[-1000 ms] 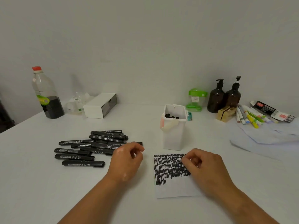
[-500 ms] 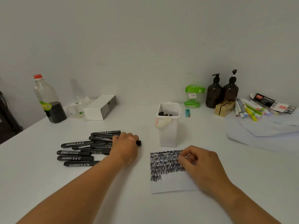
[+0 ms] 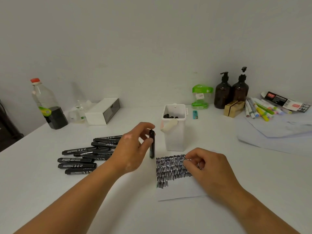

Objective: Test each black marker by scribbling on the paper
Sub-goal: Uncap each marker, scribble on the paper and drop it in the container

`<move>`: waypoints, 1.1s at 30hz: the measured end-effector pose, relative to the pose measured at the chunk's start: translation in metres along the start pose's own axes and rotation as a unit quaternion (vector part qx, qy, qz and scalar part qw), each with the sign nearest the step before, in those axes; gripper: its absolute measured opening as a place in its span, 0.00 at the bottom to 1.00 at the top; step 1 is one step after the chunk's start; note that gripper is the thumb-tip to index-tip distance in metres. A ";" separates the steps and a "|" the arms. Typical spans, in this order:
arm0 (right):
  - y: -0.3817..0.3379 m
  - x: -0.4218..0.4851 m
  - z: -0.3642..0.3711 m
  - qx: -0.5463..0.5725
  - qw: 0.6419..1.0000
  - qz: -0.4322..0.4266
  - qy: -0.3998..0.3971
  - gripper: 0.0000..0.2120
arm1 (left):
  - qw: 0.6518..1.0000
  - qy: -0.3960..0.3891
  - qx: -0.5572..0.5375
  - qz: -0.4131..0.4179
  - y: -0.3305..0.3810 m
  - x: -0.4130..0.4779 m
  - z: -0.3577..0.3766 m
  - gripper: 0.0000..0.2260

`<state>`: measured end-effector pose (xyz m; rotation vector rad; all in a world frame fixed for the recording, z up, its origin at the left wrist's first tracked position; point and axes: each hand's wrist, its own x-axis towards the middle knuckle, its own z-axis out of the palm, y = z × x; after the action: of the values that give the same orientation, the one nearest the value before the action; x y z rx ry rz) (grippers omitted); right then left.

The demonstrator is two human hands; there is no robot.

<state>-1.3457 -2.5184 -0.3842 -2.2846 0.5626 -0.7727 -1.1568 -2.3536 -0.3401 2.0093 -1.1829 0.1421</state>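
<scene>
My left hand [image 3: 133, 149] pinches a black marker [image 3: 152, 146] near its top, and the marker hangs almost upright just left of the paper. The white paper [image 3: 179, 188] lies in front of me, its upper part covered with rows of black scribbles. On the paper's right side rests my right hand [image 3: 207, 168], fingers curled, with nothing visible in it. A pile of several black markers [image 3: 87, 155] lies on the table to the left of my left hand.
A white bin [image 3: 174, 132] with dark caps inside stands behind the paper. At the back are a bottle of dark liquid [image 3: 48, 105], a white box [image 3: 103, 111], a green dispenser [image 3: 200, 97], two brown pump bottles [image 3: 230, 92] and coloured markers [image 3: 260, 109].
My left hand reached into the marker pile, took one black marker and lifted it to the right toward the paper. My right hand stayed on the paper.
</scene>
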 end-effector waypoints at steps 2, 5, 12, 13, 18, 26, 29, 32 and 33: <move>-0.003 -0.001 0.001 0.001 1.000 -0.014 -0.013 0.04 | 0.993 -0.006 -0.118 -0.023 0.008 -0.011 -0.002 0.17; -0.004 -0.003 0.003 -0.008 0.998 -0.030 -0.055 0.15 | 0.952 -0.029 -0.299 -0.057 0.013 -0.024 0.003 0.17; -0.001 -0.001 0.001 0.086 0.993 0.016 -0.075 0.11 | 0.819 -0.041 -0.554 -0.140 0.004 -0.030 0.027 0.10; 0.000 0.001 0.001 0.113 0.991 0.029 -0.067 0.09 | 0.816 -0.042 -0.559 -0.142 0.002 -0.032 0.029 0.10; 0.001 0.004 0.000 0.195 0.977 0.057 -0.059 0.10 | 0.884 -0.059 -0.444 -0.136 -0.008 -0.044 0.037 0.09; -0.010 0.001 0.003 0.281 0.952 0.045 -0.112 0.10 | 0.989 -0.116 -0.056 0.069 0.009 -0.055 0.042 0.10; -0.013 0.000 0.006 0.335 0.930 0.055 -0.139 0.08 | 0.985 -0.134 -0.032 0.103 0.013 -0.055 0.043 0.11; -0.017 -0.003 0.014 0.348 0.923 0.065 -0.148 0.12 | 0.984 -0.122 -0.018 0.127 0.016 -0.057 0.044 0.08; -0.018 -0.004 0.016 0.353 0.922 0.070 -0.146 0.13 | 0.984 -0.118 -0.010 0.129 0.017 -0.058 0.044 0.07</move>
<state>-1.3348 -2.4963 -0.3829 -1.6203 0.2428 -0.4470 -1.2142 -2.3477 -0.3872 1.8860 -1.5890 0.0207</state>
